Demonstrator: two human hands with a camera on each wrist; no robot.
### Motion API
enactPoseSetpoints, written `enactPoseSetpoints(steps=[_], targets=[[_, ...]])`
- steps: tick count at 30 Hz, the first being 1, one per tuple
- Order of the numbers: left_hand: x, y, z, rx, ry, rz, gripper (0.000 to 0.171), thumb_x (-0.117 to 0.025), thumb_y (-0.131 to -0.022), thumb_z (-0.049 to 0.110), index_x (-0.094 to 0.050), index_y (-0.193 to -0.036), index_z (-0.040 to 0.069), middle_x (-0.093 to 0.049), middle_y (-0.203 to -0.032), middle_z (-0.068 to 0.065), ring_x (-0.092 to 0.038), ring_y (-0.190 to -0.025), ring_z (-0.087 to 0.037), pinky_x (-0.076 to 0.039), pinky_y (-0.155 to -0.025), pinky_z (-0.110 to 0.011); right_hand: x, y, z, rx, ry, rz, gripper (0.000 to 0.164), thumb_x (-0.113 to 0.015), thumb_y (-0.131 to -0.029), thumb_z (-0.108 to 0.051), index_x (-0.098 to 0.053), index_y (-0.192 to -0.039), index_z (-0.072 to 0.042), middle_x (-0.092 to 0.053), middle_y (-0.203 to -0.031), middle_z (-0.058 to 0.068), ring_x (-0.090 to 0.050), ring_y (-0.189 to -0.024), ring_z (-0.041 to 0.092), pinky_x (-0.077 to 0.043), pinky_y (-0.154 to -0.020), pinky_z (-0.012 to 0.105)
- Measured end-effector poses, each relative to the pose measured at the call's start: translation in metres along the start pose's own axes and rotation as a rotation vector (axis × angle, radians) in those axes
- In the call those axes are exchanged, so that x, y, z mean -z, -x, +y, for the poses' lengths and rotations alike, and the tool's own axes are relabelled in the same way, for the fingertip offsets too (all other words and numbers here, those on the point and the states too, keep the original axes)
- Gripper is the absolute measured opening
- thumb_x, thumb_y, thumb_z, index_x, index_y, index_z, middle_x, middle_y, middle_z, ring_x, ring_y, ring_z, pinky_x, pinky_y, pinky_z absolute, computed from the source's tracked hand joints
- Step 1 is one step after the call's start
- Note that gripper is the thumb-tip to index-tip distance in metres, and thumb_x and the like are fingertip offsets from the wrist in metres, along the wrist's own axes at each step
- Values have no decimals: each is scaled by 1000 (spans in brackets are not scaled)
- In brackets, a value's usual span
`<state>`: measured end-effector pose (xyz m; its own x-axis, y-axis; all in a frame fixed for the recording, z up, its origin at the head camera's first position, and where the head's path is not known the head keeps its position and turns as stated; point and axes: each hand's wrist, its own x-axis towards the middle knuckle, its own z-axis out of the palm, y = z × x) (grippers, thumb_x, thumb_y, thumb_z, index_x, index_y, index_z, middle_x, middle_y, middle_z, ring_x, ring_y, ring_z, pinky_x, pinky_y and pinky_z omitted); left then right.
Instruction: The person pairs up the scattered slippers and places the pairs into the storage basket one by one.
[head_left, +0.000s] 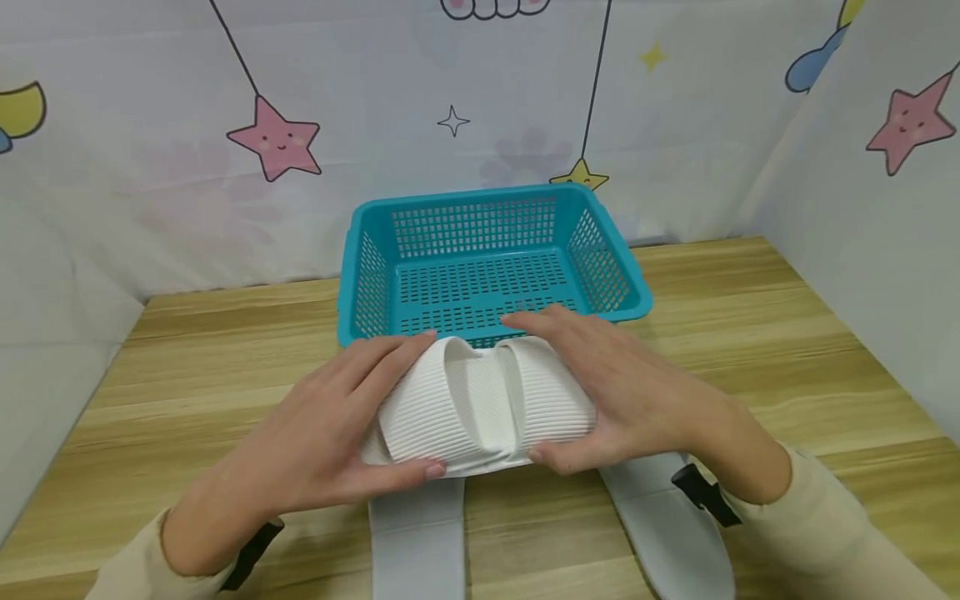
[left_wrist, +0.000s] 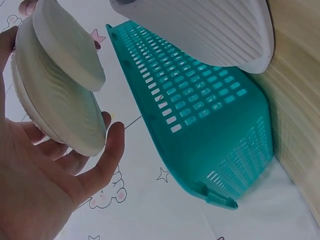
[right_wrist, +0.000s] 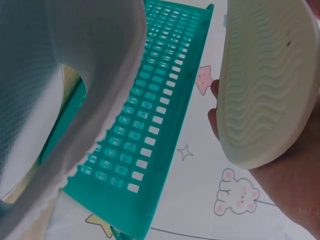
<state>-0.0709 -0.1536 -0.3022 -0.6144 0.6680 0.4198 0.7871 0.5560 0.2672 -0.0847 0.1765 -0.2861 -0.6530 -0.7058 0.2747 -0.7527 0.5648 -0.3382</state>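
Note:
Both hands hold a white ribbed pair of slippers point(head_left: 423, 412), fitted into one another with their uppers at opposite ends. My left hand point(head_left: 337, 425) grips the left end, thumb in front and fingers over the top. At the right end, my right hand point(head_left: 615, 400) grips in the same way. In the left wrist view, two pale soles point(left_wrist: 65, 97) overlap beside the left hand's fingers. A wavy-patterned sole point(right_wrist: 265, 85) shows against the right hand in the right wrist view. Below the hands lie two grey-white slippers point(head_left: 417, 537), their front parts hidden.
A blue-green plastic basket point(head_left: 495, 304) with perforated sides stands just beyond the hands, against the back. The wood-grain table point(head_left: 225, 358) lies beneath everything. Behind it hangs a white cloth point(head_left: 375, 108) printed with stars; more white covering rises at both sides.

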Motion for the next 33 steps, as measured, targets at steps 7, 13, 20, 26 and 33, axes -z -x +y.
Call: enactPoseSetpoints(steps=[7, 13, 20, 26, 33], targets=[[-5, -1, 1, -2, 8, 20, 103, -74, -86, 72, -38, -165, 17, -55, -149, -3, -56, -129, -20, -58, -93, -44, -1, 0, 1, -11, 36, 17, 108, -87, -73, -57, -36, -161, -23, -53, -152, -4, -54, -125, 12, -49, -99, 43], [-8, -3, 3, 1, 56, 21, 102, -72, -89, 70, -34, -166, 16, -51, -152, -4, -52, -133, -20, -58, -94, -42, -1, 0, 1, -2, 18, 25, 105, -89, -72, -56, -40, -159, -22, -55, -149, -3, -55, -126, 12, -51, -100, 44], [-13, -2, 4, -6, 91, 10, 100, -69, -92, 69, -31, -167, 14, -49, -153, -5, -49, -132, -20, -57, -95, -39, -2, 1, 1, 17, 10, 27, 101, -89, -72, -55, -44, -155, -20, -57, -143, -4, -55, -121, 10, -54, -92, 39], [-13, -3, 4, -15, 104, 9, 100, -68, -93, 69, -30, -167, 14, -47, -154, -7, -49, -131, -19, -59, -92, -37, -4, 0, 2, 47, 13, 40, 99, -89, -71, -54, -48, -153, -16, -57, -139, -5, -57, -116, 8, -54, -89, 35], [-14, -3, 3, -11, 111, 9, 101, -69, -92, 69, -31, -167, 14, -48, -153, -6, -49, -130, -19, -58, -94, -38, -5, 0, 2, 54, 17, 42, 97, -89, -71, -53, -48, -151, -16, -57, -138, -5, -57, -115, 8, -55, -89, 34]])
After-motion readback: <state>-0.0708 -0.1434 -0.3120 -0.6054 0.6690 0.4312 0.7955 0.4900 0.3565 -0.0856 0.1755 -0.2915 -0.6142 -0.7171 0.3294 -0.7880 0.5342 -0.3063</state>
